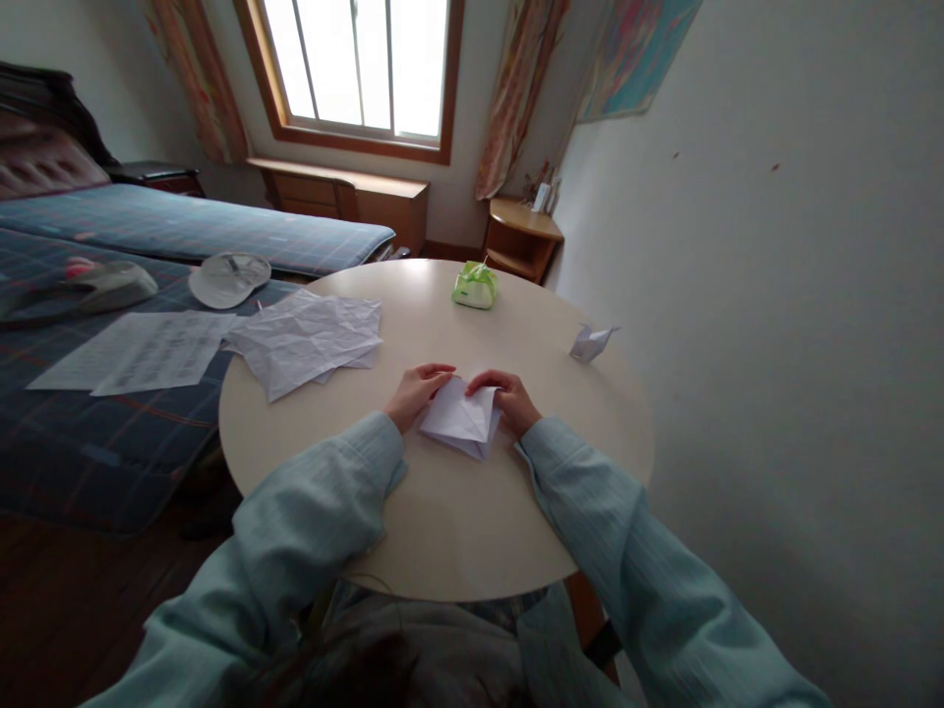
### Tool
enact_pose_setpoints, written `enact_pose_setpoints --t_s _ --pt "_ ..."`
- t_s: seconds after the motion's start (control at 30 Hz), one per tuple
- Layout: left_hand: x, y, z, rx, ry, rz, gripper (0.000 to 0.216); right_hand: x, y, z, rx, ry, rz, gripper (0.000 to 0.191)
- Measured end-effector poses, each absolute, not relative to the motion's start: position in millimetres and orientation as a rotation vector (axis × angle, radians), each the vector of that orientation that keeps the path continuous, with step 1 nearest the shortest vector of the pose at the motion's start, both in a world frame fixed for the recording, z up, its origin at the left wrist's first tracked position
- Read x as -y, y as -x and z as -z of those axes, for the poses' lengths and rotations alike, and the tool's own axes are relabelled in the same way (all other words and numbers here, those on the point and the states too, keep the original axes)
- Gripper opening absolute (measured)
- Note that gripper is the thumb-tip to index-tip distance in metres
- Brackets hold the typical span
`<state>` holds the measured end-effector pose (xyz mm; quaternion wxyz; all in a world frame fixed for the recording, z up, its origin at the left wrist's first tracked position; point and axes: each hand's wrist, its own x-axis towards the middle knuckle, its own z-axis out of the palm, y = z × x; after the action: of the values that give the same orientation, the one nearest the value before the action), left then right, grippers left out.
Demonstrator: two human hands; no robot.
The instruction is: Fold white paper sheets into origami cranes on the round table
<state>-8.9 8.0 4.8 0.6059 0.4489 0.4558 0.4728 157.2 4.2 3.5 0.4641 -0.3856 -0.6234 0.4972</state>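
Note:
A folded piece of white paper, with several layers showing at its near edge, lies at the middle of the round table. My left hand is closed at the paper's upper left edge, its fingertips on the far corner. On the other side my right hand grips the right edge, with fingers bent over the top and the thumb hidden. A folded paper crane stands farther right on the table.
Creased white sheets lie at the table's left, overhanging toward the bed. A green tissue pack sits at the far edge. On the bed are printed sheets and a white cap. The wall rises close on the right.

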Motion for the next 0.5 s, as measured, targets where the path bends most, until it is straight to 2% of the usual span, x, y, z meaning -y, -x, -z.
enact_pose_setpoints --t_s 0.27,0.4,0.5 --pt "-4.9 8.4 -9.0 -1.063 -1.049 -1.105 0.033 -1.8 -155.2 -6.5 1.427 0.958 -1.362 0.054" --pt "-4.6 9.7 -9.4 -1.06 -1.094 -1.078 0.034 -4.8 -155.9 -4.5 1.451 0.991 -1.302 0.037" --pt "-4.7 10.3 -8.7 -1.052 -1.108 -1.079 0.034 -7.9 -158.2 -2.9 1.492 1.004 -1.246 0.04"
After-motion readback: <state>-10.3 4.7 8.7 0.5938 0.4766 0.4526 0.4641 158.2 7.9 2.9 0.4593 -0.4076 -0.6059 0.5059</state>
